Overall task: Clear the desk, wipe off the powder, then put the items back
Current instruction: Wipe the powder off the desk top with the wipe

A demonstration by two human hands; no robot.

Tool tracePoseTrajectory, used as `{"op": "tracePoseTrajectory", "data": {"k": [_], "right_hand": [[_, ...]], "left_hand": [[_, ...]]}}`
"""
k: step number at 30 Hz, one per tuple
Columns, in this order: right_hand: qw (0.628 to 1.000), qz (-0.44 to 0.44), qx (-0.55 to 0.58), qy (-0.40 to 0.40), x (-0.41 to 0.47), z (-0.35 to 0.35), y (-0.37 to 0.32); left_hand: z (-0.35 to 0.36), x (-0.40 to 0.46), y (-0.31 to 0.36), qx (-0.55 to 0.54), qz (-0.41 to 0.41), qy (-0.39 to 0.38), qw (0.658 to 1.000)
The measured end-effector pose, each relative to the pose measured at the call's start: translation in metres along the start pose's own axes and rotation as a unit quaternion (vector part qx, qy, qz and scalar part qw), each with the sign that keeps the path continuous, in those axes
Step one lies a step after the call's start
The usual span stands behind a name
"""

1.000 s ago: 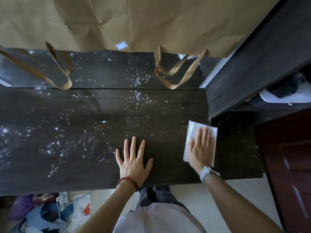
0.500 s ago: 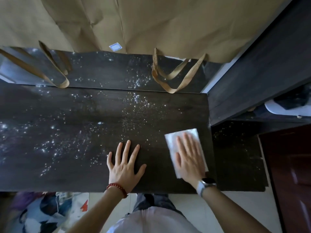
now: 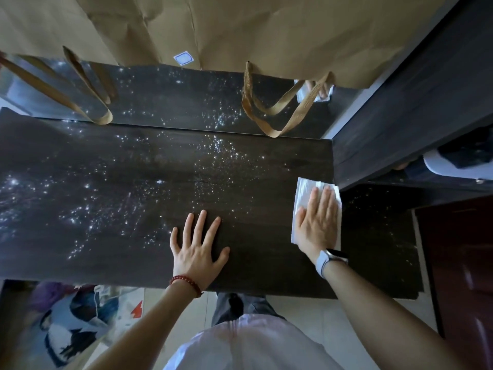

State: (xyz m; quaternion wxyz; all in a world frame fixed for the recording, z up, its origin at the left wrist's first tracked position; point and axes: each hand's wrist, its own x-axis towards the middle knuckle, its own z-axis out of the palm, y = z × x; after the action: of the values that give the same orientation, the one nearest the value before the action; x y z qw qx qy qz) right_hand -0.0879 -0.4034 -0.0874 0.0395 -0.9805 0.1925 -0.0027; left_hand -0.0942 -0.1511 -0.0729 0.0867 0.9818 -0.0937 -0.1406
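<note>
A dark wooden desk (image 3: 112, 257) fills the view, speckled with white powder (image 3: 221, 153) across its middle and left. My right hand (image 3: 317, 222) lies flat, fingers together, pressing a white folded wipe (image 3: 304, 190) onto the desk's right edge. My left hand (image 3: 197, 247) rests palm down with fingers spread on a bare, powder-free patch near the front edge. The strip of desk around both hands looks free of powder.
Brown paper bags (image 3: 240, 30) with hanging handles (image 3: 269, 121) cover a mirror behind the desk. A dark cabinet side (image 3: 416, 113) stands at the right, with a lower dusty shelf (image 3: 378, 241) beside the desk. Colourful items (image 3: 74, 324) lie on the floor at lower left.
My right hand slid the wipe left half a second ago and has now moved it back to the desk's right edge. My left hand has stayed flat in about the same place.
</note>
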Motion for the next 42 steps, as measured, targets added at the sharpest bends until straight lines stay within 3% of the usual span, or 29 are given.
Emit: {"op": "tracePoseTrajectory", "data": {"k": [6,11,17,21,24,26,28,30,32,34,35,37,40,42], "right_hand": [[0.999,-0.033,-0.001,-0.017,0.008,0.002,0.001],[0.998,0.035,0.042,0.015,0.049,0.006,-0.011],[0.996,0.040,0.074,0.021,0.078,0.004,-0.036],[0.980,-0.167,0.106,0.003,0.047,0.013,-0.085],[0.931,-0.354,0.087,-0.024,-0.017,0.010,-0.099],[0.903,-0.421,0.075,-0.032,-0.020,0.006,-0.080],[0.921,-0.382,0.078,-0.007,0.008,0.011,-0.056],[0.964,-0.260,0.050,0.014,0.051,0.013,-0.043],[0.990,-0.131,0.045,0.009,0.083,0.010,-0.054],[0.995,-0.070,0.064,-0.001,0.089,0.008,-0.089],[0.994,-0.083,0.072,0.008,0.081,0.010,-0.107],[0.976,-0.200,0.088,0.012,0.041,0.018,-0.140],[0.910,-0.407,0.063,-0.044,-0.031,0.014,-0.151],[0.868,-0.492,0.043,-0.052,-0.032,0.011,-0.130]], "left_hand": [[-0.004,0.001,0.003,-0.002,-0.007,0.001,1.000],[-0.007,0.001,0.004,0.001,-0.005,-0.015,1.000],[-0.005,0.000,0.000,0.016,0.006,0.004,1.000],[-0.008,0.003,-0.007,-0.013,0.001,0.026,1.000],[-0.009,0.001,-0.012,-0.022,0.013,0.036,0.999],[-0.010,0.001,-0.012,-0.023,0.018,0.036,0.999],[-0.013,0.001,-0.011,-0.026,0.018,0.048,0.998],[-0.016,-0.001,-0.009,-0.032,0.010,0.072,0.997],[-0.018,-0.003,-0.009,-0.036,-0.008,0.090,0.995],[-0.017,-0.008,-0.013,-0.036,-0.047,0.100,0.993],[-0.016,-0.011,-0.016,-0.039,-0.074,0.103,0.991],[-0.015,-0.017,-0.028,-0.050,-0.137,0.106,0.984],[-0.016,-0.024,-0.046,-0.062,-0.207,0.106,0.971],[-0.019,-0.028,-0.053,-0.075,-0.236,0.103,0.963]]}}
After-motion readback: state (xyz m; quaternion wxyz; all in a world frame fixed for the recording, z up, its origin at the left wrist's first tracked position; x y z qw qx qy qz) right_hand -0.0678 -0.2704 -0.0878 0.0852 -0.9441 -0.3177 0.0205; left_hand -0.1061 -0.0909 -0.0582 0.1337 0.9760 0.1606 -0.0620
